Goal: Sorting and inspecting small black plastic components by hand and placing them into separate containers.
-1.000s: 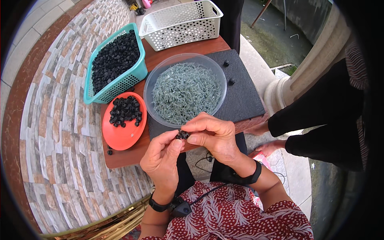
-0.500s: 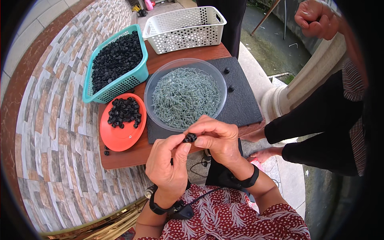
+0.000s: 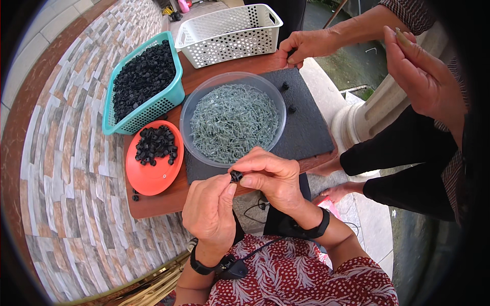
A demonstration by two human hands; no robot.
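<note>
- Left hand (image 3: 209, 209), right hand (image 3: 270, 176): grip pinches a black part (image 3: 236, 176) above the tabletop's (image 3: 166, 205) near edge.
- Bowl (image 3: 282, 115) stands between them and white basket (image 3: 232, 53).
- Orange plate (image 3: 153, 182): near-left corner; teal basket (image 3: 153, 109) behind.
- Co-worker's hand (image 3: 309, 47): far-right corner.

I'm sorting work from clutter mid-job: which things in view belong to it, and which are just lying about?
Likely in use:
black piece between left hand and right hand
loose black pieces on orange plate
black heap in teal basket
clear pieces in round tub

Apparently lying about:
pink object beyond the table
black cord below it
</note>
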